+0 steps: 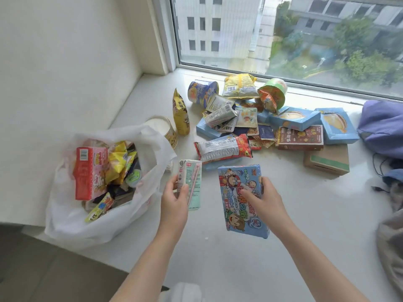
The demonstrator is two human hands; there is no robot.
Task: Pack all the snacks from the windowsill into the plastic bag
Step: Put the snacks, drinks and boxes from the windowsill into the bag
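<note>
A white plastic bag stands open at the left of the white windowsill, holding a pink-red box and several small packets. My left hand grips a pale green drink carton with a straw, just right of the bag's mouth. My right hand holds a blue cartoon snack box above the sill. Behind lies a pile of snacks: a red-ended packet, blue boxes, a yellow pouch, a blue cup and a green cup.
A yellow cup stands behind the bag. A brown cardboard box sits right of the pile. Purple fabric and grey cloth lie at the right edge. The window runs along the back; the sill's front edge drops off at lower left.
</note>
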